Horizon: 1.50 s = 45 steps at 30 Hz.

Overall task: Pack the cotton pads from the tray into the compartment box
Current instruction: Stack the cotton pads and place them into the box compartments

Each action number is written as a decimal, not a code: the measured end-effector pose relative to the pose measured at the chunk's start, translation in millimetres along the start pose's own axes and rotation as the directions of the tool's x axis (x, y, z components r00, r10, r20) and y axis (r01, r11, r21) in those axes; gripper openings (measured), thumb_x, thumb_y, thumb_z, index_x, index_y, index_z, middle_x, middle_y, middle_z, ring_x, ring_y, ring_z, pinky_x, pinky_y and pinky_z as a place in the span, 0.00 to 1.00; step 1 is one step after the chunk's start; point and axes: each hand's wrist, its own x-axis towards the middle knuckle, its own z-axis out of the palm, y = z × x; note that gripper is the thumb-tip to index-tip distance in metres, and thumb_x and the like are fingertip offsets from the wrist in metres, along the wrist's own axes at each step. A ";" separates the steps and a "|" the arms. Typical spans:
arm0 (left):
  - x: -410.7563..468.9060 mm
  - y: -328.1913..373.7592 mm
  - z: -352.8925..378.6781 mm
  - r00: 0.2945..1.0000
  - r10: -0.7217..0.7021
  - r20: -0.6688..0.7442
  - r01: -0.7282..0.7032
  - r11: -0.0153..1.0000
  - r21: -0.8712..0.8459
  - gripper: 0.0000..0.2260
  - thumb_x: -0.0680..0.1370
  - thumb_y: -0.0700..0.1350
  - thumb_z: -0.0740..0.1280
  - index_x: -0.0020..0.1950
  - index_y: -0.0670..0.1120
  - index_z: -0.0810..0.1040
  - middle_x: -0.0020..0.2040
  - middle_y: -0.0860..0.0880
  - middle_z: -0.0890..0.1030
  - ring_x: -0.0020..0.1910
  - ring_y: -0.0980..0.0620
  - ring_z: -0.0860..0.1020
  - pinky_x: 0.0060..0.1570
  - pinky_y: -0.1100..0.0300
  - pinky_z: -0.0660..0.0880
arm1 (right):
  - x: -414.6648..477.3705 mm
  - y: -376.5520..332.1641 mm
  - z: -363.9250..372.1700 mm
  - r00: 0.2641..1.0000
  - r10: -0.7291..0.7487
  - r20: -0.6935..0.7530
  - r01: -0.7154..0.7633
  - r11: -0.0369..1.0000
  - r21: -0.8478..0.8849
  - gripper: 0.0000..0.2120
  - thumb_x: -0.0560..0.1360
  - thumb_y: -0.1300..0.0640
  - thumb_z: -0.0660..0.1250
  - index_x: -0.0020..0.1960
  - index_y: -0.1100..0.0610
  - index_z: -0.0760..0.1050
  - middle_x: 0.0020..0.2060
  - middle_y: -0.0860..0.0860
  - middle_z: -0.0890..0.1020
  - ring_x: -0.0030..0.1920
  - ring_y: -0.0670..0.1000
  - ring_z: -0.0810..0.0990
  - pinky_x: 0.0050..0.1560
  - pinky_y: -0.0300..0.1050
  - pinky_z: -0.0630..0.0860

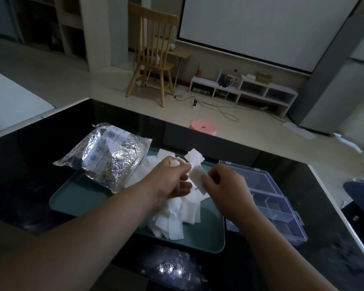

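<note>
Left hand [172, 181] has its fingers [182, 177] curled round a few cotton pads [174, 163], and the right hand [225, 183] is pinching one pad [197, 175] above the teal tray [72, 198]. The rest of the pile [177, 217] sits in the tray, with the clear compartment box [271, 198] lying open just right of it on the black surface [29, 185].

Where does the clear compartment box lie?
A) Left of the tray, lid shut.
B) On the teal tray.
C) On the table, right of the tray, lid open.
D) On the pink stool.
C: the compartment box lies on the dark table beside the right edge of the tray, with its lid open.
</note>
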 end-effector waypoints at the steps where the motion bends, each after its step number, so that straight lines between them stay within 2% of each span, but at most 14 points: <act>1: -1.3 -2.5 3.3 0.999 0.009 0.045 -0.009 1.000 -0.008 0.10 0.82 0.48 0.70 0.58 0.45 0.75 0.50 0.42 0.80 0.41 0.47 0.82 0.38 0.58 0.81 | -1.8 -4.2 -0.8 0.999 -0.001 -0.034 0.002 1.000 0.028 0.09 0.81 0.49 0.67 0.43 0.49 0.74 0.36 0.46 0.80 0.35 0.45 0.78 0.34 0.42 0.75; 5: -5.7 -3.7 13.3 0.977 0.042 0.208 -0.029 0.998 -0.062 0.15 0.81 0.51 0.71 0.57 0.40 0.78 0.41 0.46 0.83 0.42 0.50 0.83 0.48 0.51 0.82 | -8.7 -17.5 1.6 0.997 -0.055 -0.061 0.058 0.997 0.050 0.08 0.79 0.49 0.67 0.44 0.49 0.73 0.36 0.47 0.79 0.36 0.47 0.79 0.39 0.52 0.82; 8: -10.0 2.3 12.9 0.984 0.049 0.169 -0.040 0.997 -0.060 0.09 0.83 0.46 0.67 0.45 0.45 0.78 0.38 0.45 0.81 0.40 0.51 0.83 0.45 0.53 0.82 | -9.8 -16.8 1.1 0.991 -0.132 0.036 0.130 0.990 0.058 0.08 0.78 0.43 0.68 0.50 0.46 0.75 0.43 0.41 0.79 0.44 0.41 0.78 0.43 0.42 0.78; 12: -9.5 4.1 4.1 0.973 -0.060 0.221 0.095 0.984 -0.152 0.11 0.85 0.46 0.64 0.64 0.43 0.76 0.54 0.37 0.83 0.52 0.41 0.83 0.48 0.49 0.83 | -8.0 -5.9 -7.2 0.977 -0.160 0.142 0.142 0.982 0.124 0.18 0.74 0.38 0.73 0.60 0.41 0.74 0.57 0.34 0.76 0.59 0.37 0.73 0.54 0.34 0.69; 14: -11.0 5.0 3.7 0.948 -0.095 0.304 0.143 0.979 -0.142 0.12 0.85 0.47 0.62 0.63 0.41 0.77 0.55 0.37 0.82 0.50 0.45 0.82 0.50 0.50 0.82 | -7.7 -3.1 -10.1 0.971 -0.163 0.175 0.133 0.976 0.171 0.19 0.72 0.40 0.76 0.58 0.40 0.72 0.62 0.34 0.75 0.62 0.36 0.73 0.58 0.36 0.71; 21: -9.1 2.6 2.2 0.924 -0.126 0.360 0.197 0.966 -0.166 0.16 0.86 0.48 0.60 0.67 0.41 0.79 0.56 0.38 0.84 0.50 0.46 0.83 0.52 0.52 0.82 | -9.8 -2.1 -17.3 0.970 -0.162 0.181 0.112 0.959 0.260 0.18 0.72 0.45 0.79 0.53 0.43 0.71 0.54 0.38 0.79 0.53 0.34 0.76 0.49 0.35 0.74; 25: -5.2 2.6 0.8 0.976 -0.148 0.159 0.180 0.962 -0.207 0.11 0.83 0.43 0.65 0.64 0.40 0.77 0.52 0.38 0.81 0.44 0.44 0.84 0.40 0.53 0.83 | -9.2 2.1 -17.5 0.985 -0.076 0.156 0.022 0.947 0.319 0.21 0.71 0.46 0.80 0.56 0.48 0.72 0.52 0.42 0.80 0.51 0.40 0.79 0.55 0.47 0.81; 29: 0.1 3.1 2.0 0.989 -0.147 0.022 0.149 0.976 -0.157 0.15 0.80 0.48 0.70 0.64 0.43 0.78 0.56 0.40 0.78 0.47 0.45 0.81 0.38 0.55 0.82 | -10.0 4.0 -13.5 0.979 -0.062 0.193 0.000 0.951 0.309 0.28 0.68 0.37 0.80 0.61 0.42 0.71 0.61 0.39 0.77 0.62 0.39 0.76 0.58 0.38 0.74; 32: -0.8 7.0 9.0 0.971 -0.162 0.174 0.191 0.968 -0.163 0.15 0.82 0.53 0.68 0.63 0.45 0.80 0.54 0.41 0.78 0.46 0.47 0.80 0.40 0.55 0.80 | -12.6 -3.7 -16.9 0.977 -0.124 0.174 0.070 0.955 0.288 0.30 0.69 0.39 0.80 0.64 0.42 0.70 0.65 0.36 0.74 0.64 0.35 0.72 0.57 0.31 0.68; 34: -4.6 8.0 16.4 0.917 -0.153 0.368 0.226 0.960 -0.164 0.15 0.84 0.55 0.63 0.58 0.47 0.83 0.48 0.44 0.80 0.39 0.51 0.80 0.37 0.58 0.79 | -14.8 -9.6 -20.9 0.971 -0.154 0.184 0.095 0.951 0.294 0.27 0.70 0.46 0.81 0.62 0.44 0.71 0.58 0.37 0.76 0.56 0.33 0.77 0.50 0.30 0.73; 36: -6.4 6.3 22.6 0.873 -0.144 0.466 0.254 0.950 -0.183 0.21 0.86 0.57 0.58 0.48 0.48 0.86 0.42 0.46 0.82 0.36 0.53 0.81 0.34 0.60 0.78 | -16.2 -11.8 -23.0 0.968 -0.150 0.199 0.077 0.939 0.336 0.23 0.70 0.51 0.82 0.57 0.50 0.71 0.53 0.43 0.79 0.48 0.39 0.82 0.45 0.39 0.81; 38: -6.6 4.7 26.1 0.870 -0.135 0.474 0.254 0.947 -0.198 0.24 0.85 0.59 0.57 0.44 0.48 0.87 0.41 0.46 0.83 0.37 0.52 0.82 0.36 0.60 0.79 | -17.3 -11.5 -25.5 0.974 -0.145 0.176 0.075 0.933 0.352 0.22 0.70 0.53 0.82 0.54 0.52 0.71 0.51 0.45 0.80 0.46 0.44 0.84 0.47 0.48 0.84; 42: -6.0 2.8 30.5 0.888 -0.116 0.446 0.202 0.968 -0.151 0.24 0.84 0.63 0.57 0.60 0.47 0.84 0.50 0.45 0.85 0.46 0.50 0.85 0.42 0.56 0.81 | -21.1 -7.3 -32.4 0.972 -0.155 0.178 0.078 0.922 0.380 0.23 0.70 0.52 0.82 0.53 0.52 0.70 0.53 0.44 0.81 0.49 0.42 0.85 0.49 0.50 0.85; 45: -9.4 3.5 38.4 0.860 -0.155 0.487 0.268 0.948 -0.171 0.29 0.82 0.67 0.56 0.56 0.46 0.85 0.49 0.45 0.84 0.45 0.49 0.84 0.45 0.56 0.82 | -24.4 -1.6 -35.8 0.976 -0.144 0.162 0.076 0.927 0.366 0.22 0.70 0.51 0.81 0.52 0.51 0.69 0.52 0.45 0.81 0.49 0.45 0.85 0.47 0.54 0.84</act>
